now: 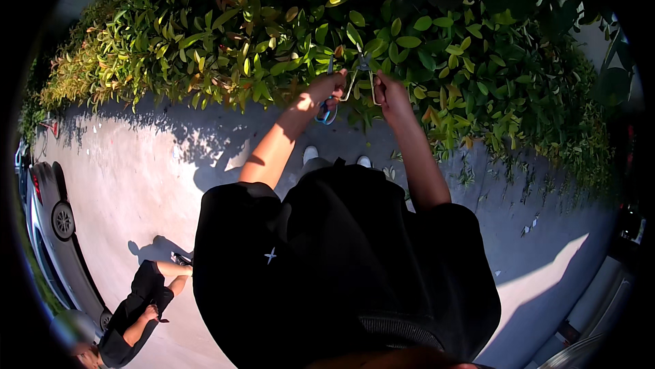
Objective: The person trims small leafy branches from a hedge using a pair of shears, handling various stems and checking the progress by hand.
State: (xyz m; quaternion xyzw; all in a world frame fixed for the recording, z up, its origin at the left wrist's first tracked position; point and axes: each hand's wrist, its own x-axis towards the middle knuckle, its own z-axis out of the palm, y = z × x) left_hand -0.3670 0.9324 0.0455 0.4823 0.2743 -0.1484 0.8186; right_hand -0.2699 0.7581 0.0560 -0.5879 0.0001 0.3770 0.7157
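A pair of garden shears (364,62) points away from me into the leafy hedge (273,34), its two pale handles spread apart. My left hand (329,89) is closed around the left handle. That same hand also keeps hold of scissors with blue finger loops (327,116); the loops hang below the fist and a blade sticks up above it. On the other handle, my right hand (390,93) is closed. Green leaves surround the shears' blades, and I cannot make out whether a stem lies between them.
Concrete pavement (150,164) lies below, with small scraps and fallen clippings near the hedge at right. A person in dark clothes (140,301) is at lower left, beside a parked silver car (51,232). Pale structures (600,301) stand at lower right.
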